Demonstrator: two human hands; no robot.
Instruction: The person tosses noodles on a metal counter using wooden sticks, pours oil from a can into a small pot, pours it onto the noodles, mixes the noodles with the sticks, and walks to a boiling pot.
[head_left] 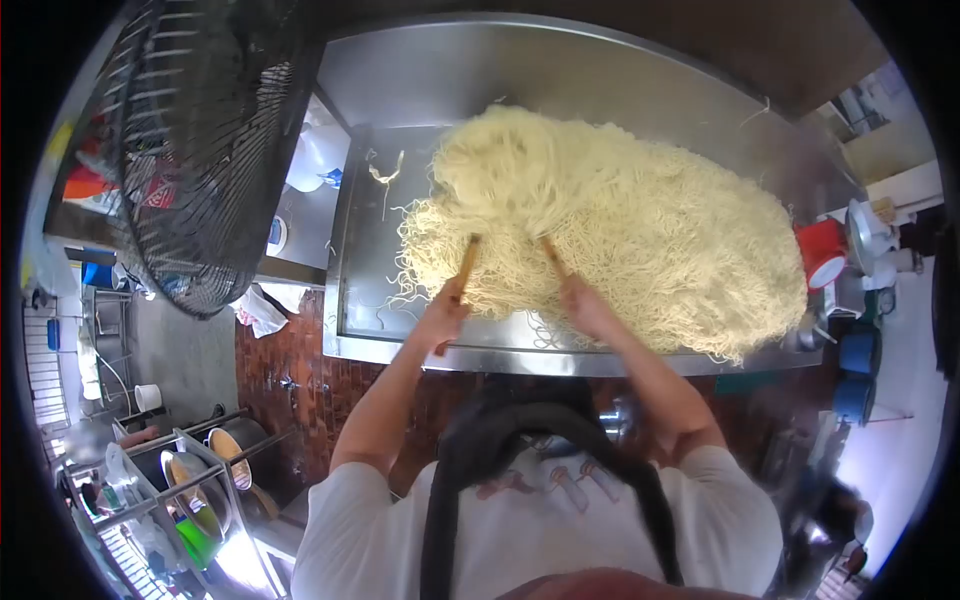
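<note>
A large heap of pale yellow noodles (660,220) lies on a metal tray table (375,250). My left hand (443,318) is closed around a wooden stick (467,262), whose far end meets the noodles near the left part of the heap. In my right hand (586,306) is a second wooden stick (554,257), its tip in the noodles to the right of the first. Noodles above the two tips are lifted and blurred. A few loose strands (386,172) lie apart on the metal at the left.
A large fan with a wire guard (205,150) stands at the upper left. Beyond the tray's right end is a red container (822,252). At the lower left, a metal rack (150,505) holds pans. The tray has a raised front edge (480,358).
</note>
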